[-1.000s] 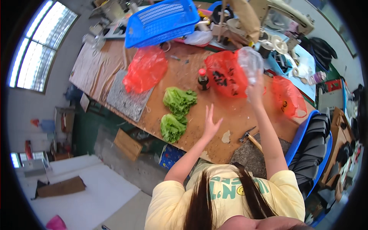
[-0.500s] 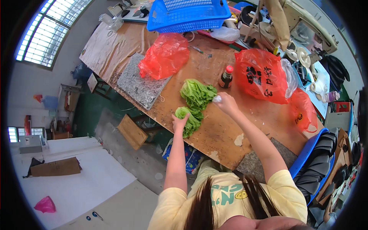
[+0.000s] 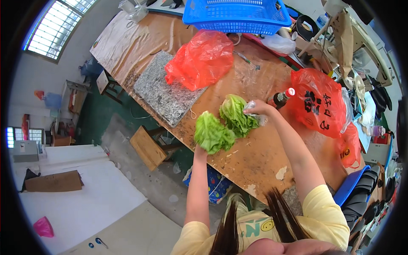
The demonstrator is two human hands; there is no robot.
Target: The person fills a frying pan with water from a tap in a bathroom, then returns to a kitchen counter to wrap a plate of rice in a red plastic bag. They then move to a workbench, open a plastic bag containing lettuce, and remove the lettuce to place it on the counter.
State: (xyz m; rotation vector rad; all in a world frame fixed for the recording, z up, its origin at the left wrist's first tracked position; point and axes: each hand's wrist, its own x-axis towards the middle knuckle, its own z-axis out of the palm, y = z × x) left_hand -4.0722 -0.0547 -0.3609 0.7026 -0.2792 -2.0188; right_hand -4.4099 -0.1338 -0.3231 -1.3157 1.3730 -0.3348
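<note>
Two heads of green leafy lettuce are near the middle of the wooden table (image 3: 272, 157). My left hand (image 3: 201, 150), mostly covered by leaves, is closed round the base of the nearer lettuce (image 3: 213, 132) and holds it tilted by the table's near edge. Beside it is the other lettuce (image 3: 236, 115). My right hand (image 3: 261, 108) is closed on a crumpled piece of clear plastic (image 3: 250, 106) against that lettuce's right side. Just beyond my right hand stands a dark bottle (image 3: 279, 100) with a red cap.
A red plastic bag (image 3: 202, 59) lies partly over a grey mat (image 3: 163, 91). Another red bag (image 3: 316, 102) sits at the right. A blue basket (image 3: 238, 19) stands at the back. A blue tub (image 3: 349, 187) of black pieces and a wooden stool (image 3: 146, 148) flank the table.
My left hand has lifted and turned the nearer lettuce, so the leaves now cover the fingers. The other lettuce shows more upright. More clear plastic shows at my right hand. The view has shifted.
</note>
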